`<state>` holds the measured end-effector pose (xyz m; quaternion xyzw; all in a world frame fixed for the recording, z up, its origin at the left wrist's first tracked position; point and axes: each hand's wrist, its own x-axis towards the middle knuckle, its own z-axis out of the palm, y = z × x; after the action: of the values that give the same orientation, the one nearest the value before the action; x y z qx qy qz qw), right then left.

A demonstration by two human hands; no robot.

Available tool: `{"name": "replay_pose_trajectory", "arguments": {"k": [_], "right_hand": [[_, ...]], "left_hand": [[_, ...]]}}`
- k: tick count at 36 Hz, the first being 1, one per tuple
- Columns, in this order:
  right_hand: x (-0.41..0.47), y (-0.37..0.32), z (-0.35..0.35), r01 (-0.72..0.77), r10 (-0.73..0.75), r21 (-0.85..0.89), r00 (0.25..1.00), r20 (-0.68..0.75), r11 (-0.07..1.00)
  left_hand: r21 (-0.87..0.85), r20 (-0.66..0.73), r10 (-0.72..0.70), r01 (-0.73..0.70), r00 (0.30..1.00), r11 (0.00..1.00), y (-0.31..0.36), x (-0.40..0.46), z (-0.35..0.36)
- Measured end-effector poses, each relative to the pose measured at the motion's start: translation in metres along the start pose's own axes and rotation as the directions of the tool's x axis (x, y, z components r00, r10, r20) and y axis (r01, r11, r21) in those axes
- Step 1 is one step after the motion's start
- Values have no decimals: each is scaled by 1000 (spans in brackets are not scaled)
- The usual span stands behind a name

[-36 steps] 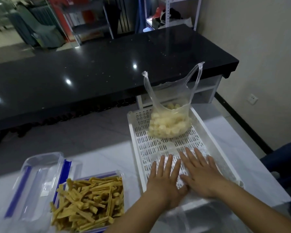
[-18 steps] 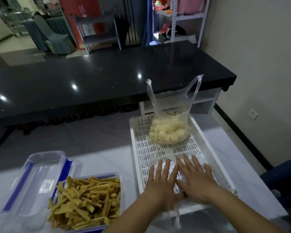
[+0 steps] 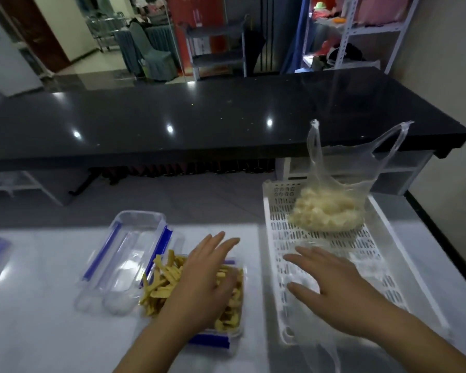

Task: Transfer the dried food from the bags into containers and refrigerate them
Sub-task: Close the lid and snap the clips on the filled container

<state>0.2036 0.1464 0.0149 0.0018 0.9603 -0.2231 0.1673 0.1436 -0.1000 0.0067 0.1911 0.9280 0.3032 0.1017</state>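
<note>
We hover left hand (image 3: 209, 278), fingers relaxed, over container (image 3: 234, 333) of yellow strips (image 3: 162, 285); right hand (image 3: 331, 289) flat on tray (image 3: 280, 232). Lid (image 3: 124, 262) lies beside container: we seat it squarely, press clips evenly.

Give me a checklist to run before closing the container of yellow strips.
1. Container filled with strips: ok.
2. Lid within reach, lying open-side up left of the container: ok.
3. Left hand free, fingers straight over the strips: ok.
4. Right hand free, flat over the empty bag in the tray: ok.
5. Rim free of strips: cannot tell, hand covers it.
6. Second bag emptied: not ok.
</note>
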Motion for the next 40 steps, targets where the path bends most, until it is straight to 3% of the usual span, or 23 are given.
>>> {"name": "replay_pose_trajectory", "arguments": {"k": [10, 20, 27, 30, 34, 40], "right_hand": [[35, -131, 52, 330, -328, -23, 942, 71, 944], [72, -223, 107, 306, -281, -145, 945, 169, 941], [106, -302, 141, 378, -341, -180, 917, 207, 908], [124, -336, 159, 404, -365, -187, 907, 211, 895], [145, -383, 189, 451, -406, -208, 886, 226, 868], [171, -430, 239, 479, -382, -246, 854, 354, 843]], "left_hand": [[-53, -214, -239, 233, 947, 971, -107, -65, -61], [1, -150, -423, 428, 894, 904, -214, -96, -93], [16, -216, -491, 506, 844, 862, -298, -104, -155], [26, -268, -557, 584, 786, 811, -342, -110, -184], [84, -341, -676, 738, 653, 670, -409, -118, -223], [22, -236, -846, 873, 477, 487, -487, -118, -264]]}}
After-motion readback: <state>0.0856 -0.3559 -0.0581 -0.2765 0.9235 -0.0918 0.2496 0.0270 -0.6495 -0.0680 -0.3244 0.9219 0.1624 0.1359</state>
